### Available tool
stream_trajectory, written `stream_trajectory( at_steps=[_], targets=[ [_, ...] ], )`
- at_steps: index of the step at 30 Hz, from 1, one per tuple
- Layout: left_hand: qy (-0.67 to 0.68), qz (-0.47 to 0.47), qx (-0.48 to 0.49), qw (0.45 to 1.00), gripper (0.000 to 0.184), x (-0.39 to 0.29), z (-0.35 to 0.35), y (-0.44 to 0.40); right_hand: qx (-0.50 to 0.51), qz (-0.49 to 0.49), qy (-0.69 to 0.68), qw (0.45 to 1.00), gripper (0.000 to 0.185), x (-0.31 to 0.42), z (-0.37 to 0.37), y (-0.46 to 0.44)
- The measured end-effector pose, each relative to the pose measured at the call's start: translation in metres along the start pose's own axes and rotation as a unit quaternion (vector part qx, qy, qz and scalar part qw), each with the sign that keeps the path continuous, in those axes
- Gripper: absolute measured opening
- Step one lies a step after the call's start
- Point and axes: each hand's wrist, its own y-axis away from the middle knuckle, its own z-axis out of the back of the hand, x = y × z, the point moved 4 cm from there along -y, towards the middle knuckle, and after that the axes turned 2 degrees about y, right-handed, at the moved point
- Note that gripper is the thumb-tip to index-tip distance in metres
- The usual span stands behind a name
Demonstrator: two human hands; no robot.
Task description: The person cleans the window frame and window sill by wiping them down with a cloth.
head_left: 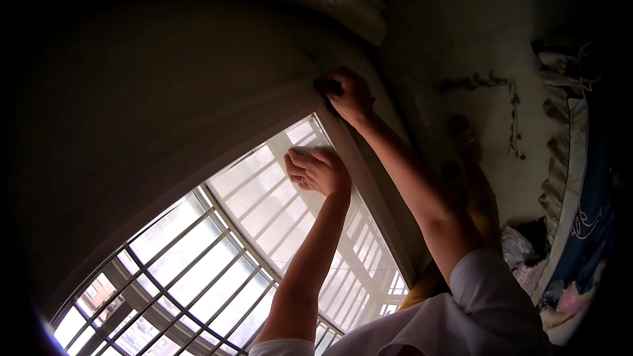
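My left hand [319, 171], with a ring on one finger, is raised against a glossy pale panel [260, 191] at the side of the window. Its fingers are bent inward, and whatever lies under them is hidden. Higher up, my right hand [353, 95] is closed at the upper corner of the window's frame [359, 175]. Something small and dark [331, 87] shows at its fingers, too dim to name.
Metal bars [198, 270] cross the bright window at the lower left. A dark wall surface [165, 92] spreads above the opening. To the right are a wall with a vine-like decoration [514, 118], a ruffled fabric edge [557, 158] and a clear plastic bag [517, 245].
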Motion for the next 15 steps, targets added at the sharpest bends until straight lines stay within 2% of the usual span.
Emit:
stream_trajectory(
  at_steps=[2, 3, 5, 6, 10, 12, 13, 15],
  targets=[
    [-0.002, 0.003, 0.000, 1.000, 0.061, 0.000, 0.001, 0.000, 0.038, 0.078, -0.035, 0.996, 0.010, 0.001, -0.001, -0.003],
    [-0.005, 0.006, 0.002, 1.000, 0.062, 0.000, -0.001, 0.000, 0.038, 0.077, -0.033, 0.996, 0.010, 0.001, 0.004, -0.006],
    [-0.001, 0.005, -0.002, 1.000, 0.062, 0.000, -0.001, 0.001, 0.055, 0.218, 0.049, 0.973, 0.008, 0.014, 0.010, -0.008],
    [0.003, 0.000, -0.007, 1.000, 0.063, -0.001, 0.000, 0.000, 0.047, 0.232, 0.043, 0.971, 0.011, 0.014, 0.010, -0.010],
    [-0.003, -0.012, -0.004, 1.000, 0.063, -0.001, -0.004, -0.001, 0.077, 0.260, 0.114, 0.956, 0.013, 0.016, 0.014, -0.015],
    [-0.028, 0.001, -0.015, 0.999, 0.061, 0.001, -0.001, 0.001, 0.161, 0.309, 0.176, 0.921, 0.015, 0.019, 0.012, -0.017],
    [-0.028, -0.002, -0.017, 0.999, 0.061, 0.002, -0.001, 0.001, 0.158, 0.310, 0.175, 0.921, 0.015, 0.020, 0.014, -0.021],
    [-0.029, 0.010, -0.024, 0.999, 0.069, 0.008, -0.006, -0.002, 0.269, 0.198, 0.214, 0.918, 0.022, 0.007, 0.007, -0.034]
  ],
)
